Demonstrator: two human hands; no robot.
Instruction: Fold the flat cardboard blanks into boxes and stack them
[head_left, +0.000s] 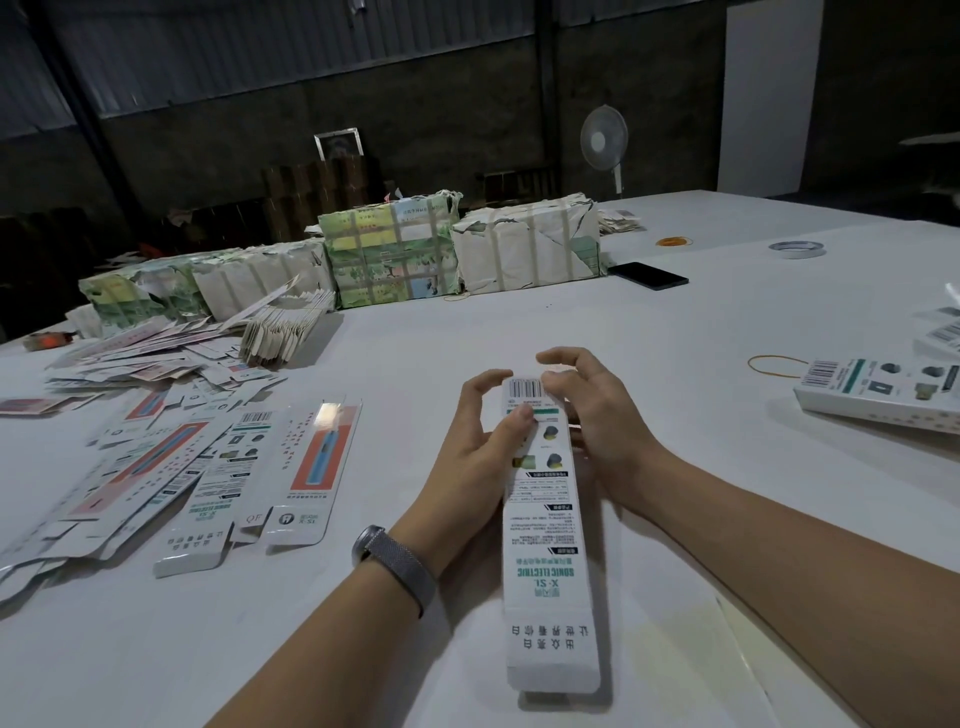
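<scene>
Hands meet around one long white box (545, 514) in the middle of the table (675, 338), lifted with its length running away from the person so that the far end, by the barcode, sits right between the fingertips. The left hand (480, 457) clamps the box from its side, thumb pressed on the printed face and fingers curled behind, probably to keep the sleeve squared up. The right hand (587, 410) cups the far end, its fingers bent and slightly spread over the top, seemingly tucking the end flap shut; the flap itself is hidden under them. The near end flap hangs open toward the person, not yet closed. Flat blanks (218, 467) lie fanned out to the left within easy reach, and finished boxes (883, 395) rest at the right edge, where the stack seems to be growing.
</scene>
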